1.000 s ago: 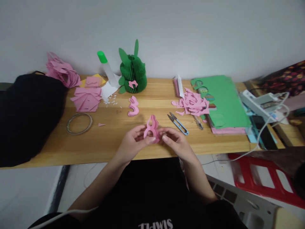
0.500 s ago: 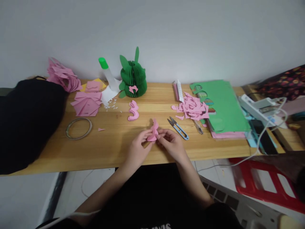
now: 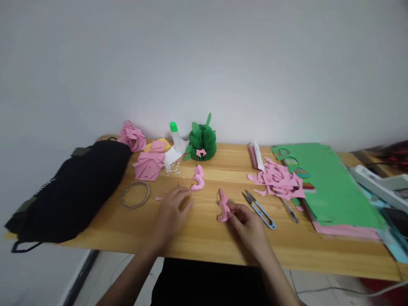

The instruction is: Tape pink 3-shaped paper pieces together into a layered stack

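Note:
A wavy pink paper cutout (image 3: 224, 207) is pinched at its right edge by my right hand (image 3: 247, 223), just above the table. My left hand (image 3: 174, 212) is off it, fingers apart and slightly blurred, with nothing in them. Just beyond that hand lies a small stack of similar pink cutouts (image 3: 198, 178). Blue thread snips (image 3: 259, 210) rest right of my right hand. Farther back stands a green pleated paper cactus (image 3: 203, 142) with a pink paper piece on its front.
Pink paper scraps (image 3: 277, 180) and green sheets (image 3: 338, 182) lie on the right. A glue stick (image 3: 175, 135), folded pink papers (image 3: 149, 166), a tape roll (image 3: 148, 196) and a black bag (image 3: 79, 191) are on the left. The wooden table's (image 3: 204, 244) front edge is near me.
My left hand has let go of the pink cutout and moved left toward the stack. My right hand still holds the cutout. The camera view has tilted up and shifted left.

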Available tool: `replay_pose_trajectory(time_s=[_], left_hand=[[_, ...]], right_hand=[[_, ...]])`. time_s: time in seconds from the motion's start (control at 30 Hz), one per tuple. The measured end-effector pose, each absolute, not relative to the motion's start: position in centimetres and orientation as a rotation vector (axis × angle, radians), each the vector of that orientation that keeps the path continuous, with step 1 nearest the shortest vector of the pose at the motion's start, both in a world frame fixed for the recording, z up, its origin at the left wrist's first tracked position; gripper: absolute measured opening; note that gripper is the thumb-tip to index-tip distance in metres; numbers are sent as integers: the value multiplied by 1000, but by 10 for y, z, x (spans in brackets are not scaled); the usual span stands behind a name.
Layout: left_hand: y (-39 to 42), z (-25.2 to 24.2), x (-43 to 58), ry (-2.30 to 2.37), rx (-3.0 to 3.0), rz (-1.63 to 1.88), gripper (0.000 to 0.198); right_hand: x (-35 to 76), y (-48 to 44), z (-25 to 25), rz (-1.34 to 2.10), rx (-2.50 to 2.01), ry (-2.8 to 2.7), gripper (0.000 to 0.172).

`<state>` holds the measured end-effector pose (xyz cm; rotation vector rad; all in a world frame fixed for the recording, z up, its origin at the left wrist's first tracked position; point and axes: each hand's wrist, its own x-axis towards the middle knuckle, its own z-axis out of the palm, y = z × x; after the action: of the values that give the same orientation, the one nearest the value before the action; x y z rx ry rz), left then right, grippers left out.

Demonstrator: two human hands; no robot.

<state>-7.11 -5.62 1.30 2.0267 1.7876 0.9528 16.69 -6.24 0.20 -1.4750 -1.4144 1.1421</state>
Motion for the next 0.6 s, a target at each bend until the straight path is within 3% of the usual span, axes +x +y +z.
replay_pose_trajectory(time_s=[0.23,0.43,0.6], left_hand=[[-57,26,-160,2248,1907,766,22],[-71,29,-178,2290,1817,641,19],[-86,49,-154,2115,1739,792,25]], right_hand=[[189,-70,1,647,-1646,-1756,28],[222,-69,-4,-26,-1827,-1866,34],[228,-72,14,-18,-1682,-1894,29]])
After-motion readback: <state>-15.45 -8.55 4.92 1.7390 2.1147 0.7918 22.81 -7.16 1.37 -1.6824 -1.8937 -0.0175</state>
